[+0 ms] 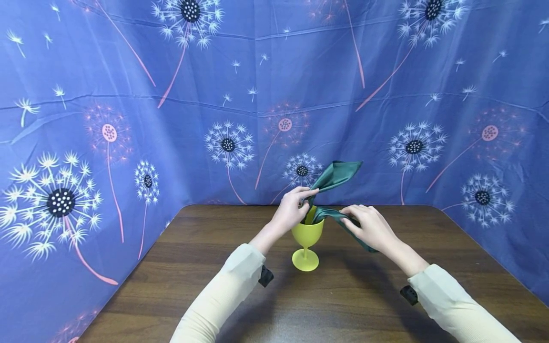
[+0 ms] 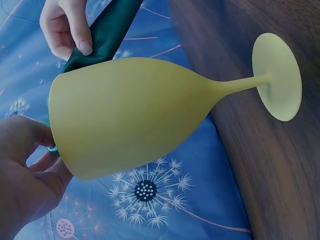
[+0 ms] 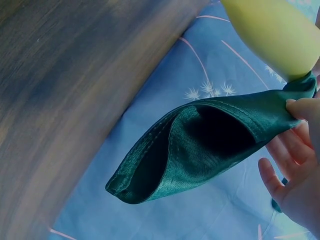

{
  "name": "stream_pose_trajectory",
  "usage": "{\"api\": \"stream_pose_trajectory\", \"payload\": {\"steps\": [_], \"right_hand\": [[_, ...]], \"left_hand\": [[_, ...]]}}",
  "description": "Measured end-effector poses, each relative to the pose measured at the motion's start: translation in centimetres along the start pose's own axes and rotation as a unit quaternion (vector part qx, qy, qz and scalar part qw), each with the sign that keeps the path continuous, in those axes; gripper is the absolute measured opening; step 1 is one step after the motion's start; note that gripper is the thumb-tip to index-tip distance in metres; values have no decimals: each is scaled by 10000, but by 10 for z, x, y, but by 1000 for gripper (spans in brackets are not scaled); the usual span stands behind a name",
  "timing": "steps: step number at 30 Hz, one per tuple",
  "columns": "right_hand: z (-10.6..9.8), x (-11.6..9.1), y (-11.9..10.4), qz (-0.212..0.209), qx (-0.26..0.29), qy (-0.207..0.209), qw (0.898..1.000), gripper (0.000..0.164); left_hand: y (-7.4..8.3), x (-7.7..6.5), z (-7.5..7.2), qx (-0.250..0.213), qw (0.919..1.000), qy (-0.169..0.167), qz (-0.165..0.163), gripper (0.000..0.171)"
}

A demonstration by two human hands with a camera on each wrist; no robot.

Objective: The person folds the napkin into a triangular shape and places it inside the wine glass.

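Note:
A yellow goblet (image 1: 307, 234) stands upright on the table, with a green satin cloth napkin (image 1: 339, 175) tucked into its mouth. One end of the napkin rises above the rim; the other droops over the right side. My left hand (image 1: 292, 208) is at the left of the rim, its thumb and index finger pinching the napkin's raised part; in the left wrist view the bowl hides most of that grip. With thumb and fingers, my right hand (image 1: 372, 227) pinches the drooping end just outside the rim. That end (image 3: 215, 145) hangs in an open, rolled fold in the right wrist view.
A brown wood-grain table (image 1: 214, 286) lies under the goblet. Behind and beside it hangs a blue cloth backdrop (image 1: 206, 85) printed with dandelions. Dark wrist cameras, such as the one on the left sleeve (image 1: 266, 276), sit under both forearms.

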State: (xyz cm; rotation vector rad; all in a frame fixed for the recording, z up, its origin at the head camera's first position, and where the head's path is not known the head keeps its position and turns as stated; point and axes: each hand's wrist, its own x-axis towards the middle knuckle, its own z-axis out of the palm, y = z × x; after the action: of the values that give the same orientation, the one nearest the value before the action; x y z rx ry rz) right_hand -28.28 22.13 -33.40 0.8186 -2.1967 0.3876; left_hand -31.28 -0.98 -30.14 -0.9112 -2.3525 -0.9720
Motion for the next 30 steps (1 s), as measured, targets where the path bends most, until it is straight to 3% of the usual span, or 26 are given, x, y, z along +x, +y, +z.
{"api": "stream_pose_trajectory", "payload": {"steps": [6, 10, 13, 18, 23, 30], "right_hand": [[2, 1, -1, -26, 36, 46, 10000, 14], [3, 1, -4, 116, 161, -45, 9998, 21], [5, 1, -6, 263, 289, -171, 9991, 27], [7, 2, -8, 510, 546, -353, 9966, 29], [9, 1, -8, 776, 659, -467, 9937, 31], [10, 3, -6, 804, 1079, -294, 9905, 23]], "left_hand": [[-3, -2, -1, -57, 9995, 295, 72, 47], [-6, -4, -1, -364, 9979, 533, 49, 49], [-8, -5, -1, -629, 9960, 637, 61, 44], [-10, -7, -3, -527, 9961, 700, 54, 29], [-10, -9, -4, -474, 9964, 702, -10, 38], [-13, -10, -6, -616, 9924, 1053, 132, 48]]}}
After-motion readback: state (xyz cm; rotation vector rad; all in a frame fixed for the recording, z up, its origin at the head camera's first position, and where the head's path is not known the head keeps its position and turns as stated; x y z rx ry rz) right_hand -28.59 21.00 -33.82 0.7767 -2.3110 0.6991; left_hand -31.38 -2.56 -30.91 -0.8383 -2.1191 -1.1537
